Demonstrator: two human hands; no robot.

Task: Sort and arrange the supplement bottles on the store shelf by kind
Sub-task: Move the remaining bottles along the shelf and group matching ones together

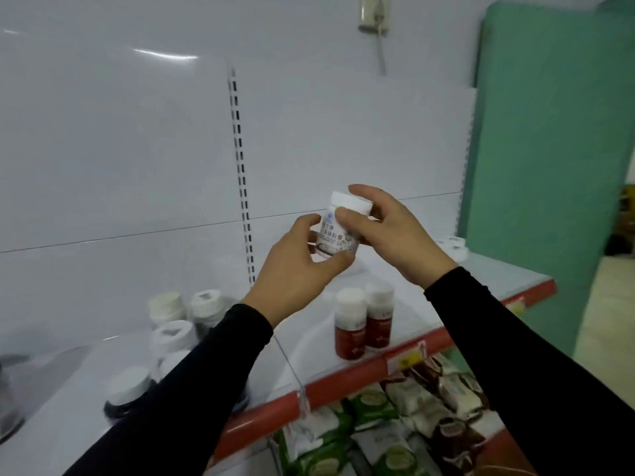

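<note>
I hold a small white bottle (338,231) with a white cap and a dark-printed label up in front of the shelf's back panel. My left hand (299,269) grips its lower body from the left; my right hand (388,231) grips its cap and upper side from the right. Below it two red-brown bottles with white caps (364,324) stand side by side near the shelf's front. Several white-capped bottles (178,321), some dark-bodied, stand in a loose group at the left, partly hidden by my left sleeve.
The white shelf (481,280) has a red front rail with a yellow price tag (407,359). One more white bottle (452,245) lies at the far right back. Packaged snacks (412,417) fill the shelf below. A green wall (549,166) stands to the right.
</note>
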